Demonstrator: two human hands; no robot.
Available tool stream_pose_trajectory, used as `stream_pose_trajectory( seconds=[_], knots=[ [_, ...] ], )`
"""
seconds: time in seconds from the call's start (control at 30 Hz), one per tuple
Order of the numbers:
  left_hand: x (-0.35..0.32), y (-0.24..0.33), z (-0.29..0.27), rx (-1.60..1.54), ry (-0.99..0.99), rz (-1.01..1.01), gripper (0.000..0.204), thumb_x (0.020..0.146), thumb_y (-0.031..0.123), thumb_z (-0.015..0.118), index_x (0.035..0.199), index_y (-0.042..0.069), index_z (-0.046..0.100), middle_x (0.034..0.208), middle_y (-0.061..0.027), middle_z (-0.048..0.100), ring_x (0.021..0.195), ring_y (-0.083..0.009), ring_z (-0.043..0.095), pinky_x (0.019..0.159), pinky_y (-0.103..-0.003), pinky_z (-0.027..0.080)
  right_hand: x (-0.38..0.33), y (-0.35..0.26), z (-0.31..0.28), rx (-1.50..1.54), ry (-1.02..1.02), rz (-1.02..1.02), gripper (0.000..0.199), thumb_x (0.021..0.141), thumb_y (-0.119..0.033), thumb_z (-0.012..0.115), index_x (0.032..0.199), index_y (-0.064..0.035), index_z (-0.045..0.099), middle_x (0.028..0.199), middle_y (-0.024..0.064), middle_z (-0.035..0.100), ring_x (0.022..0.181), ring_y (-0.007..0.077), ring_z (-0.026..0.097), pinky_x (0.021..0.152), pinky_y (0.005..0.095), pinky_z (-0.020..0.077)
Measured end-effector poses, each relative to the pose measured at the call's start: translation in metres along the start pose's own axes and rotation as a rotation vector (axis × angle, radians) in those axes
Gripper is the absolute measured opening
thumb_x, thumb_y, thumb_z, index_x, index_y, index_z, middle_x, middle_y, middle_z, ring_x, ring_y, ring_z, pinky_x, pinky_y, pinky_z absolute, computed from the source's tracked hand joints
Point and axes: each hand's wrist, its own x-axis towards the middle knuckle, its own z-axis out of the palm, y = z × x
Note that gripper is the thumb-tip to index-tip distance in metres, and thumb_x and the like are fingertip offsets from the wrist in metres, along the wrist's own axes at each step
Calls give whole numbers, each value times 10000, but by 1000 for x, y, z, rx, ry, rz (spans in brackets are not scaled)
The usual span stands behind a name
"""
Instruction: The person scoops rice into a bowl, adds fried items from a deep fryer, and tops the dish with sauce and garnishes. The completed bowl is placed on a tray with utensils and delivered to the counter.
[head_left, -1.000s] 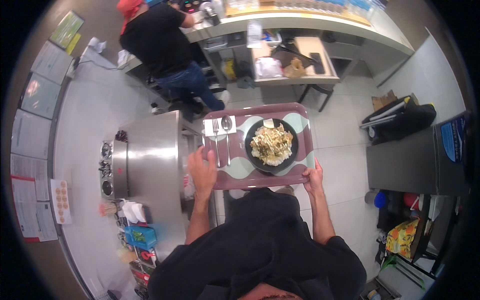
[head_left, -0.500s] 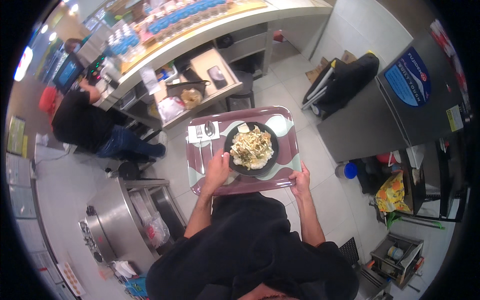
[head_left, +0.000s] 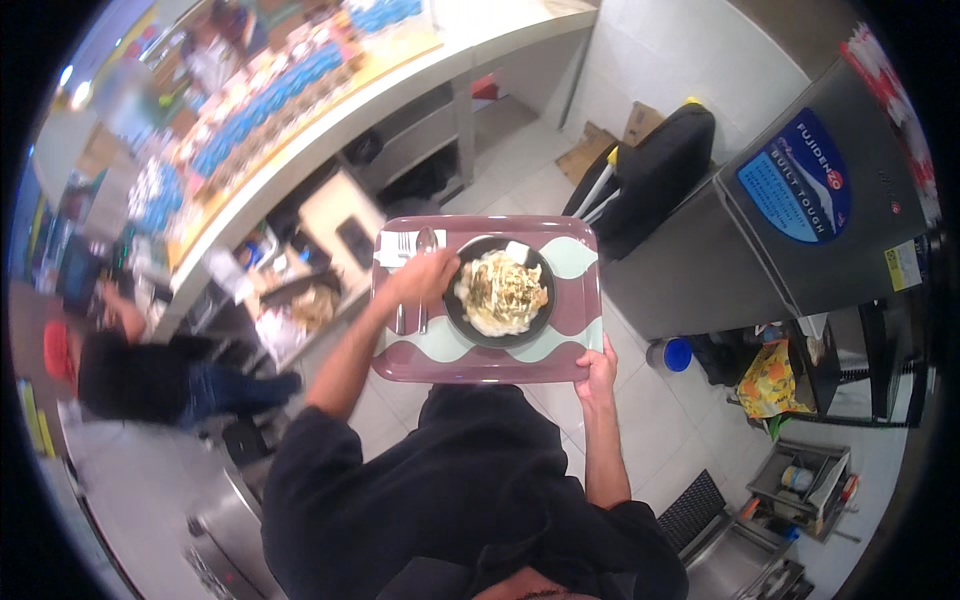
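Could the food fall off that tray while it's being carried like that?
It might. Only the right hand grips the tray at its near edge, so it could tip. The left hand lies on top beside the black bowl of food, and a nudge may slide the bowl. The fork and spoon lie loose and could roll off.

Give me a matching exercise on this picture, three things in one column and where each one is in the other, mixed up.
Things:
1. round black bowl of food
2. metal fork and spoon
3. right hand

Places:
A. gripping the near right edge of the maroon tray with pale wavy bands
B. on a white napkin at the tray's far left
C. middle of the tray

Pairs: 1-C, 2-B, 3-A
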Motion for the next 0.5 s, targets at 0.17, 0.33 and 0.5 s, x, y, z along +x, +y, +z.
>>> stream_pose_trajectory(
  seconds=[0.17,0.33,0.5],
  knots=[
    [47,45,26,-916,141,-363,328,1085,170,414,1319,-58,385,954,-212,682,679,-224,732,517,-344,626,82,-32,68,58,157,-74,782,665,182,446,1435,46,482,937,80,630,694,157,598,596,267,503],
    [157,61,37,-1459,206,-292,414,1092,157,406,1403,27,165,1202,-280,587,966,-343,725,775,-404,657,180,-46,81,37,146,-104,762,651,176,435,1395,29,513,1018,87,634,804,179,632,675,283,533],
    [266,83,14,-1745,262,-216,417,1083,129,421,1376,63,132,1355,-293,475,1226,-420,612,999,-500,577,270,-78,128,68,119,-127,773,611,166,418,1361,20,537,1085,100,643,905,216,649,773,294,550]
  ],
)
